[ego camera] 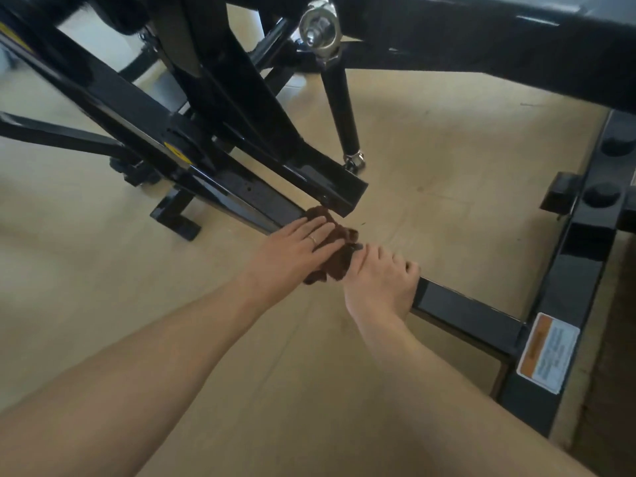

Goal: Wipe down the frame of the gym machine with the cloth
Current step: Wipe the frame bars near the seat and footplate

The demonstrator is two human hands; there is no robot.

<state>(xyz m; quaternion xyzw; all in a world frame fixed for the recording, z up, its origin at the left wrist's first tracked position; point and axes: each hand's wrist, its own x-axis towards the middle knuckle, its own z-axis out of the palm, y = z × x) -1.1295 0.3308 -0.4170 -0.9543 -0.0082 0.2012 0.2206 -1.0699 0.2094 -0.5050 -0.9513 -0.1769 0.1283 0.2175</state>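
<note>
A black steel gym machine frame (468,309) lies low over the floor, one long bar running from upper left to lower right. A brown cloth (335,261) is bunched on that bar at mid-frame. My left hand (296,247) lies flat on the cloth with straight fingers, pressing it onto the bar. My right hand (382,280) sits just right of the cloth, its fingers curled over the far side of the same bar. A ring shows on my left hand.
A second black beam (320,173) ends just above the cloth. A chrome-ended strut (340,105) slants down behind it. A cross member with an orange and white warning label (547,352) runs along the right. Tan wooden floor (430,160) lies under everything.
</note>
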